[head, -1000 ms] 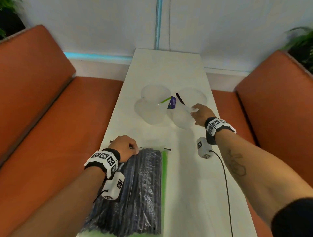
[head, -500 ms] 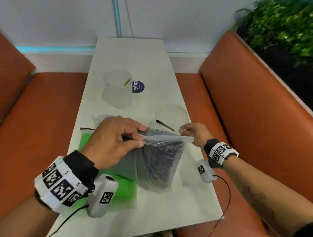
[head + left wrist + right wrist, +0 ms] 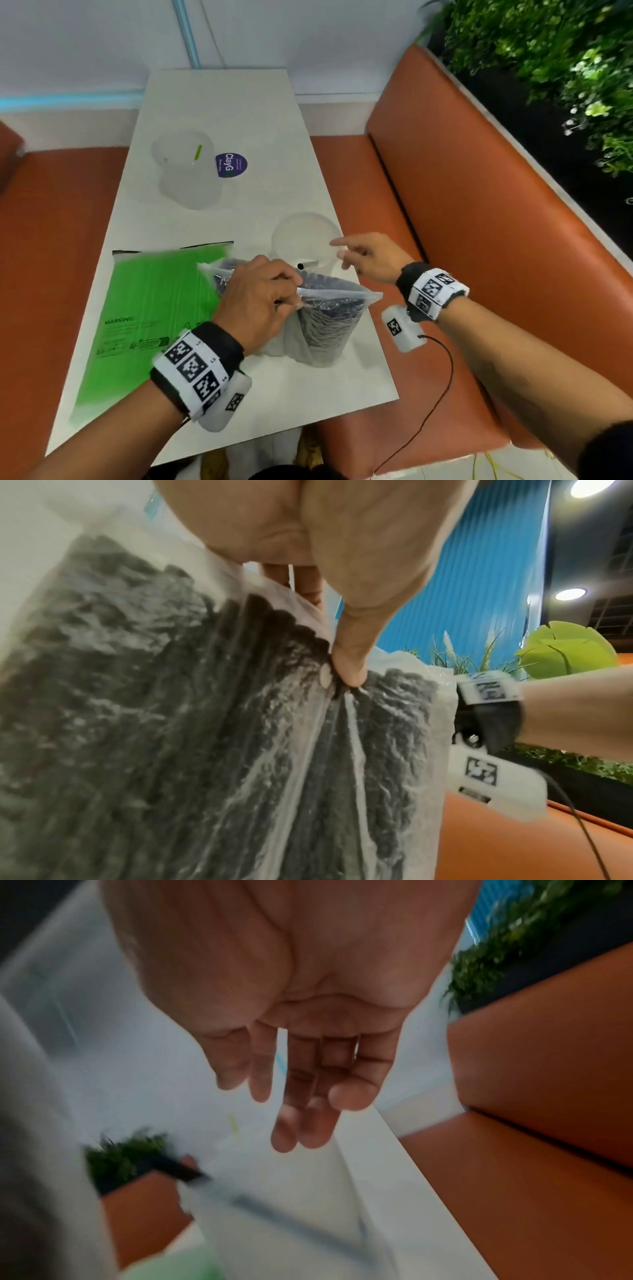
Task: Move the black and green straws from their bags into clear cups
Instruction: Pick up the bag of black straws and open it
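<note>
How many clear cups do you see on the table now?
2, possibly more. One cup stands near the right hand and holds a black straw. Another cup, far left, holds a green straw; it may be several stacked.

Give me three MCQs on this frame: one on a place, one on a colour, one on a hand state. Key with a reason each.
1. Where does the bag of green straws lie?
A. flat on the table, left of the bag of black straws
B. on the orange bench
C. inside a cup

2. What colour is the straw in the far cup?
A. black
B. green
C. red

3. What is the right hand doing?
A. pinching a straw
B. gripping the bag
C. open, holding nothing

Key: 1 A, it lies flat on the white table beside the bag of black straws, which the left hand grips. 2 B, a green tip shows above the rim. 3 C, the right wrist view shows relaxed, empty fingers.
</note>
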